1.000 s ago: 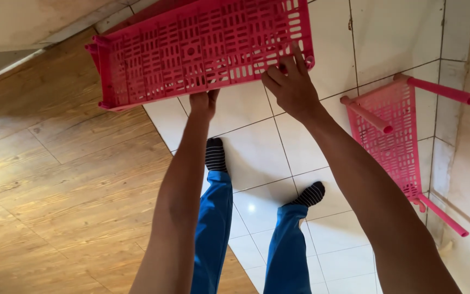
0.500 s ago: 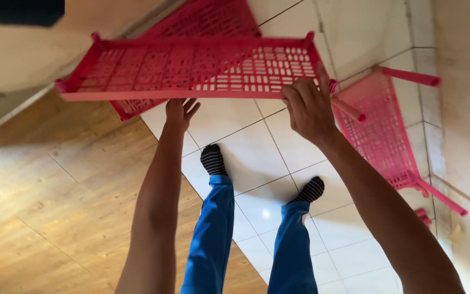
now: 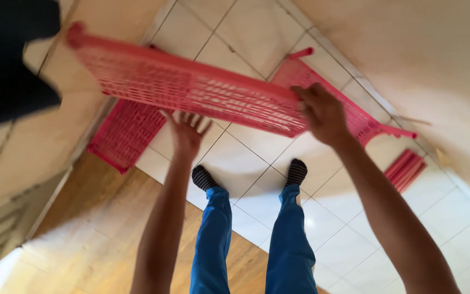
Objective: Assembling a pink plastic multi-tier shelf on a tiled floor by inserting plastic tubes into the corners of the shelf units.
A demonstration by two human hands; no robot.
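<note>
Spanning both hands lengthwise, the pink shelf (image 3: pixel 191 90) tilts; right hand (image 3: pixel 322 114) grips its near corner, left hand (image 3: pixel 187 133) spread open beneath.

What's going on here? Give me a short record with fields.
held thing: pink slatted plastic shelf panel, lifted, tilted
right hand: grips the panel's near right end
left hand: open palm beneath the panel's near edge
on the floor: second pink panel at left, third pink panel with leg pegs at right, pink rods
floor: white tiles, wood boards
person: blue trousers, dark socks
</note>
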